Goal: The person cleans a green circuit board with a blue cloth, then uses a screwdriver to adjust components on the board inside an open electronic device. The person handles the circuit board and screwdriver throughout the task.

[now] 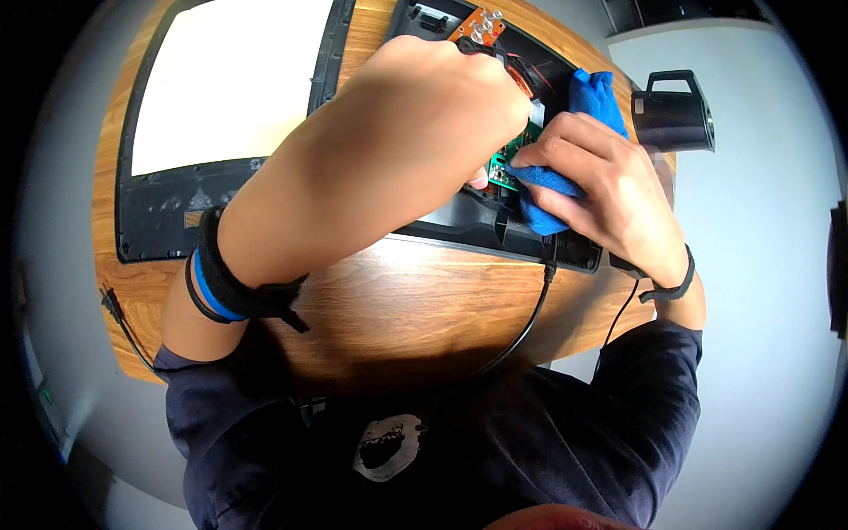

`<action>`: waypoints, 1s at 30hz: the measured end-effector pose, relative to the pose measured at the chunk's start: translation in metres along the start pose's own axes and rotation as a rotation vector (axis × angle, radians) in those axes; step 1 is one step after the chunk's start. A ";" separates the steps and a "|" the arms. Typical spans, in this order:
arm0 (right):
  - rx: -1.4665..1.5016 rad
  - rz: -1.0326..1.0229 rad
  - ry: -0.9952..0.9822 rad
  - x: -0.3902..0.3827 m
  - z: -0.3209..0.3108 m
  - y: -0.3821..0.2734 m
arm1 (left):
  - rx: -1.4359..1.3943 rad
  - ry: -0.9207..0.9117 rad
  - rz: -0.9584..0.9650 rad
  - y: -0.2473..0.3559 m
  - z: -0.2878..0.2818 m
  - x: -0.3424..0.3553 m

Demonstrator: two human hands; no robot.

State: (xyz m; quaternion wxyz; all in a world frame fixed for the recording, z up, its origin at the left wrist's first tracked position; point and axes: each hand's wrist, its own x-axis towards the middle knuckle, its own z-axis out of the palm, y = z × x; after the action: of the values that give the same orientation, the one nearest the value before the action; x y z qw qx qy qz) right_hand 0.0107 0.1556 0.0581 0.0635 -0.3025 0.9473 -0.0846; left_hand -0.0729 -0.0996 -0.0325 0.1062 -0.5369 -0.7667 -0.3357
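Note:
An open black plastic casing lies on the table with electronic parts inside. My left hand is curled into a fist over its middle, knuckles up. Most of its fingers are hidden, and whatever they hold does not show. Beneath and beside it is a green circuit board. My right hand pinches a blue cloth against that board's right side. More of the blue fabric bulges out beyond the right hand. Past my left knuckles sit an orange circuit board and a copper coil.
To the left lies a black-framed panel with a white face. A black jug-like container with a handle stands at the table's right edge. A black cable runs from the casing toward me. A loose plug rests near the left edge.

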 end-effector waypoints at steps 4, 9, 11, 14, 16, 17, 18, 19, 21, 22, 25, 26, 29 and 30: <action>-0.039 -0.054 0.070 0.008 0.003 -0.003 | 0.064 0.109 0.041 -0.004 0.005 -0.003; -0.078 -0.094 0.092 0.013 0.006 -0.003 | 0.046 0.089 0.050 -0.003 0.002 -0.002; -0.081 -0.124 0.107 0.014 0.009 -0.001 | 0.046 0.065 0.041 -0.002 0.001 -0.002; -0.069 -0.089 0.069 0.011 0.005 -0.003 | 0.033 0.049 0.035 -0.003 0.001 -0.002; -0.073 -0.062 0.039 0.007 0.004 -0.002 | 0.028 0.066 0.052 -0.004 0.001 -0.002; -0.076 -0.050 0.023 0.004 0.003 -0.002 | 0.040 0.042 0.037 -0.003 -0.001 -0.002; -0.073 -0.039 0.018 0.003 0.002 -0.002 | 0.052 0.017 0.022 -0.001 -0.003 -0.001; -0.070 -0.028 0.013 0.002 0.002 -0.002 | 0.063 -0.007 0.008 0.000 -0.004 -0.001; -0.076 0.001 -0.002 -0.002 0.000 -0.003 | 0.058 0.037 0.035 -0.001 -0.002 -0.001; -0.082 0.016 -0.013 -0.004 -0.001 -0.003 | 0.056 0.059 0.048 -0.001 -0.001 -0.002; -0.090 0.031 -0.032 -0.010 -0.002 -0.002 | 0.058 0.034 0.023 -0.001 0.002 -0.001; -0.089 0.029 -0.036 -0.012 -0.003 -0.002 | 0.064 0.069 0.035 -0.001 0.003 -0.001; -0.084 0.052 -0.070 -0.014 -0.004 0.000 | 0.077 0.146 0.062 -0.004 0.009 -0.003; -0.078 0.040 -0.080 -0.015 -0.005 0.001 | 0.080 0.154 0.064 -0.004 0.010 -0.003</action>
State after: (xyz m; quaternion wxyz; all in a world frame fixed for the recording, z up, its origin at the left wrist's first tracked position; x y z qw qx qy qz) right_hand 0.0213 0.1655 0.0637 0.0911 -0.2886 0.9525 -0.0344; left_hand -0.0735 -0.0969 -0.0432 0.1968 -0.5292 -0.7513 -0.3417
